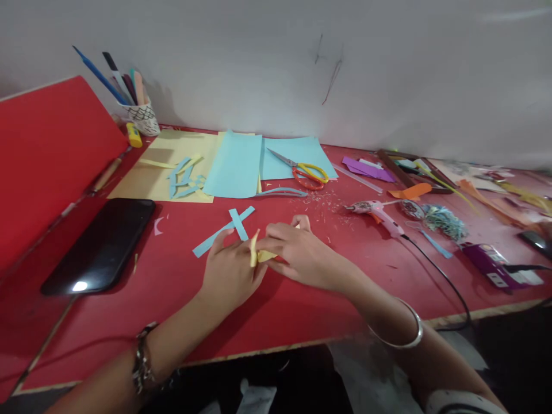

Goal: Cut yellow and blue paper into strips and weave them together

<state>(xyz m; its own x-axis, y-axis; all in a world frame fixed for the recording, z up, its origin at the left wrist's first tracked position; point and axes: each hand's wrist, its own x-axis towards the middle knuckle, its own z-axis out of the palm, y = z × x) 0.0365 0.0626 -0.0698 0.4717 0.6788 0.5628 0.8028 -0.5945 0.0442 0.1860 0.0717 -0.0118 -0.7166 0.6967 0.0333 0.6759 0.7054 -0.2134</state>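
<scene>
Both hands meet over the front middle of the red table. A small yellow paper strip (266,255) is pinched between them, partly covered by fingers. My left hand (230,267) is closed on its left end, where a piece stands up between the fingers. My right hand (297,253) is closed too, fingers curled over the strip's other part. Just beyond my left hand lie two crossed light blue paper strips (238,224). Scissors (302,171) with red and yellow handles rest on light blue sheets (235,164) farther back.
A pink glue gun (382,216) with a black cable lies right of my hands. A black phone (103,247) is at the left. Blue paper scraps (185,178) lie on a yellow sheet (125,184). A pen cup (144,118) stands near the wall, beside a red panel (52,144).
</scene>
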